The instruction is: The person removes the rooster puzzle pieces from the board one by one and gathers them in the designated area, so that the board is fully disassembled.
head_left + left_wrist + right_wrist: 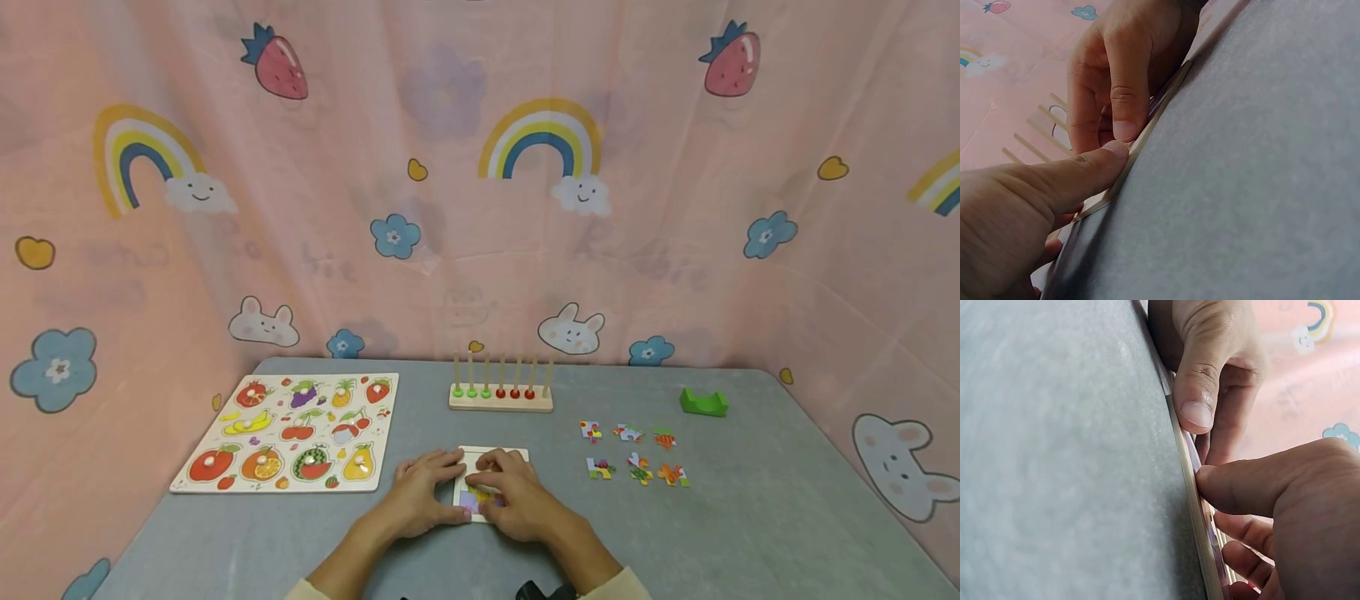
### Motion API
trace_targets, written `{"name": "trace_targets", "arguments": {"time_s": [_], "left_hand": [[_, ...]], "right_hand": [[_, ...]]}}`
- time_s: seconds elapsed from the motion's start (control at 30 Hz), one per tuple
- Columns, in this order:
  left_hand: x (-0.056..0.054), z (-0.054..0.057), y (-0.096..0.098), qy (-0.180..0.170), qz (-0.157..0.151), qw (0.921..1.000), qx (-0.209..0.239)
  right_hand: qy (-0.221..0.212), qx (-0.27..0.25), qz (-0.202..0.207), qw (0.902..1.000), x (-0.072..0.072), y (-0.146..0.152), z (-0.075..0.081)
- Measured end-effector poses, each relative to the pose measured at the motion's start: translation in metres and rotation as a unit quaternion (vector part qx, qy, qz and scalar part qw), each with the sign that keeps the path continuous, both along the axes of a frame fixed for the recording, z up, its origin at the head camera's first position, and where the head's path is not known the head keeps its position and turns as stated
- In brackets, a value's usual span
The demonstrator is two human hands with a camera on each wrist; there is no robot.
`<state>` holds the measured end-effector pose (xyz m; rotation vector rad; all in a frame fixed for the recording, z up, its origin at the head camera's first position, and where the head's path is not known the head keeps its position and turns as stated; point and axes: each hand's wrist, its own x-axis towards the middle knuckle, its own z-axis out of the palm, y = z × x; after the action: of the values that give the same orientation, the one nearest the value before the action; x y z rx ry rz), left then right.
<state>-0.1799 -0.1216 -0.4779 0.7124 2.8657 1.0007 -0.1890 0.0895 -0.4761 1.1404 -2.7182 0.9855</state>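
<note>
A small puzzle board (pixel 470 457) with a pale wooden rim lies at the near middle of the table, purple and yellow puzzle pieces (pixel 468 501) in its lower part. My left hand (pixel 417 493) grips the board's left side, thumb at the near edge and fingers toward the far corner. Over the right half, my right hand (pixel 517 500) curls its thumb and fingers onto a piece in the board, mostly hidden beneath them. In the right wrist view, the right thumb (pixel 1235 484) presses close to the board's edge (pixel 1192 500). Both thumb tips nearly meet in the left wrist view.
To the right lie several loose jigsaw pieces (pixel 640 471) in two rows, with a green block (pixel 703 403) behind them. A fruit peg puzzle (pixel 287 454) lies at left. A peg stand (pixel 501 402) with green and red rings stands at the back, before a pink curtain (pixel 450 275).
</note>
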Motion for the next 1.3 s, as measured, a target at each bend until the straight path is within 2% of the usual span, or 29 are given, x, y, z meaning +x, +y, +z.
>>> {"name": "trace_targets", "arguments": {"time_s": [0.3, 0.67, 0.87, 1.07, 1.3], "left_hand": [[-0.0010, 0.0004, 0.0007, -0.007, 0.007, 1.0000, 0.001], [-0.0018, 0.0014, 0.0013, -0.004, 0.005, 1.0000, 0.004], [-0.0012, 0.0009, 0.0004, -0.003, 0.008, 1.0000, 0.002], [-0.0007, 0.0003, 0.0006, -0.006, 0.007, 1.0000, 0.002], [-0.0013, 0.0001, 0.0012, -0.002, 0.008, 1.0000, -0.002]], "right_hand": [[-0.004, 0.001, 0.000, 1.0000, -0.0006, 0.0005, 0.0017], [-0.011, -0.032, -0.015, 0.9993, -0.0006, -0.0017, 0.0012], [0.000, -0.049, -0.003, 0.9988, -0.0010, -0.0014, -0.0002], [0.037, -0.030, 0.012, 0.9988, -0.0007, -0.0006, -0.0007], [0.046, -0.003, 0.009, 0.9989, 0.0018, -0.0028, 0.0020]]}}
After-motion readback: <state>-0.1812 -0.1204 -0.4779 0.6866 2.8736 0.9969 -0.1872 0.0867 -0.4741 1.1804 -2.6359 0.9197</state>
